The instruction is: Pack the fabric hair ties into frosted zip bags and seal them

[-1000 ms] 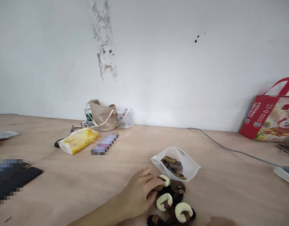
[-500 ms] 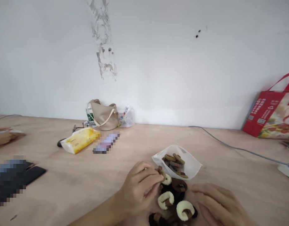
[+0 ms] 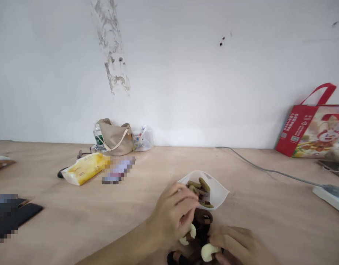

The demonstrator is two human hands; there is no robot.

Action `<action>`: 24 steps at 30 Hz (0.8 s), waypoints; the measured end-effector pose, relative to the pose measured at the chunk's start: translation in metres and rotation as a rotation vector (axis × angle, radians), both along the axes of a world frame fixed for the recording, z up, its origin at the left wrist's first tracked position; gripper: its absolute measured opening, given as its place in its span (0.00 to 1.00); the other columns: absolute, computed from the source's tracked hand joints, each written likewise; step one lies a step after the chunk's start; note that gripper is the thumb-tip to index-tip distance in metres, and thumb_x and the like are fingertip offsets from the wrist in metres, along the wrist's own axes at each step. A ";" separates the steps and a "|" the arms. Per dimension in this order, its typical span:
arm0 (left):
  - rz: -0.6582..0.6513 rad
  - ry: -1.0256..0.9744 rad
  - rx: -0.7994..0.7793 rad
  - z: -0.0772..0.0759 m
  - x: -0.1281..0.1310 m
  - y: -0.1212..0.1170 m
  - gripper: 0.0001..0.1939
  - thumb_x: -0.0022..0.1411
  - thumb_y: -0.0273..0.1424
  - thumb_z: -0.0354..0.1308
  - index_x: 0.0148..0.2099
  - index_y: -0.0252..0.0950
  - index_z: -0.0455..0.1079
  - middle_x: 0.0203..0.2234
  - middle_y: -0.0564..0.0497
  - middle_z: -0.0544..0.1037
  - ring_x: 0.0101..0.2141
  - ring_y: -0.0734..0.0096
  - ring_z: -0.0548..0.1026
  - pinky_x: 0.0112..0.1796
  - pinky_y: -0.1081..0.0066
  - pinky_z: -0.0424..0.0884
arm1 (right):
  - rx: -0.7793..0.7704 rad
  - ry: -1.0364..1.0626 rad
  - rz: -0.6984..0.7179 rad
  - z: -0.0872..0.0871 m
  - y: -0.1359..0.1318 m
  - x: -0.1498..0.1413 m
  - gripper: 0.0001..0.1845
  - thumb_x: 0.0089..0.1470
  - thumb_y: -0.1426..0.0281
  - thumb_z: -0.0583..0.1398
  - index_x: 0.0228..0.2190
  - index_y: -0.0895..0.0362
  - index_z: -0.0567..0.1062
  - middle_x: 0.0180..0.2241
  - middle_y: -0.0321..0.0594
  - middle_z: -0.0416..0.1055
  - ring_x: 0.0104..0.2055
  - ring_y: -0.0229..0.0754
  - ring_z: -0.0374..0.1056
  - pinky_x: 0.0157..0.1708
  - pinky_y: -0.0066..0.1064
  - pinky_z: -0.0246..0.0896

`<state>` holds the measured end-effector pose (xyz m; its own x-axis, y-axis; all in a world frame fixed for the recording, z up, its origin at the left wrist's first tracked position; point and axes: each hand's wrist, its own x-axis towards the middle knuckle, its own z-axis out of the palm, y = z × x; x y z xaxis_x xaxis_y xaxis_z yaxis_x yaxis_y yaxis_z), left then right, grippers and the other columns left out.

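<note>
My left hand (image 3: 177,208) is over the left edge of a white pouch (image 3: 220,193), its fingers closed on an olive-brown fabric hair tie (image 3: 193,190) at the mouth. Several olive and brown hair ties (image 3: 204,184) lie inside the pouch. Below it sits a loose pile of dark brown, black and cream hair ties, among them a brown one (image 3: 204,216). My right hand (image 3: 238,241) grips a cream hair tie (image 3: 209,252) at the front of the pile. Another cream one (image 3: 193,231) is partly hidden beneath my left hand.
Toward the back left are a yellow tissue pack (image 3: 86,168), a blurred phone (image 3: 119,170) and a beige handbag (image 3: 116,138). A grey cable (image 3: 257,168) runs to a white power strip (image 3: 328,197) on the right. A red shopping bag (image 3: 302,129) stands against the wall.
My left hand has moved up and forward to the pouch with a hair tie. My right hand has come left and taken hold of a cream hair tie. The view has shifted slightly right.
</note>
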<state>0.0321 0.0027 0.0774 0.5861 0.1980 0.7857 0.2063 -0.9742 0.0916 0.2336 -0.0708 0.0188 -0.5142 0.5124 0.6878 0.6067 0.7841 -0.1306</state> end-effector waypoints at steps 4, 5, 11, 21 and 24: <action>-0.030 0.174 -0.120 -0.011 -0.021 -0.019 0.08 0.56 0.19 0.53 0.34 0.36 0.69 0.26 0.49 0.78 0.30 0.67 0.71 0.34 0.68 0.70 | -0.243 0.070 0.053 -0.017 0.001 0.001 0.03 0.59 0.70 0.54 0.32 0.52 0.66 0.26 0.30 0.73 0.24 0.32 0.70 0.26 0.17 0.63; -0.027 0.199 -0.135 -0.014 -0.025 -0.021 0.08 0.56 0.19 0.53 0.35 0.36 0.69 0.27 0.49 0.78 0.30 0.67 0.71 0.34 0.68 0.70 | -0.266 0.132 0.072 -0.017 0.001 -0.001 0.03 0.59 0.69 0.54 0.31 0.52 0.66 0.25 0.30 0.72 0.24 0.32 0.69 0.25 0.18 0.63; 0.062 0.270 -0.218 -0.035 -0.029 -0.023 0.09 0.55 0.22 0.55 0.38 0.39 0.69 0.28 0.50 0.78 0.33 0.65 0.72 0.35 0.69 0.69 | -0.061 0.411 -0.020 0.012 -0.002 -0.002 0.06 0.57 0.75 0.56 0.29 0.52 0.65 0.27 0.34 0.73 0.29 0.36 0.73 0.30 0.21 0.68; 0.132 0.380 -0.335 -0.035 -0.026 -0.021 0.16 0.46 0.18 0.63 0.37 0.39 0.69 0.29 0.55 0.78 0.33 0.67 0.70 0.36 0.70 0.65 | 0.016 0.426 -0.195 0.018 0.008 0.018 0.07 0.55 0.77 0.56 0.31 0.53 0.70 0.32 0.38 0.74 0.37 0.39 0.73 0.38 0.25 0.69; 0.179 0.391 -0.368 -0.033 -0.026 -0.020 0.17 0.43 0.17 0.63 0.35 0.39 0.69 0.29 0.55 0.77 0.33 0.66 0.71 0.36 0.70 0.65 | 0.020 0.372 -0.223 0.017 0.007 0.018 0.08 0.56 0.76 0.56 0.36 0.53 0.72 0.39 0.41 0.75 0.42 0.41 0.73 0.41 0.28 0.70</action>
<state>0.0061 -0.0174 0.0441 0.7515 0.5412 0.3772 0.4523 -0.8390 0.3026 0.2515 -0.0634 0.0355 -0.1078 0.5672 0.8165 0.6760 0.6440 -0.3582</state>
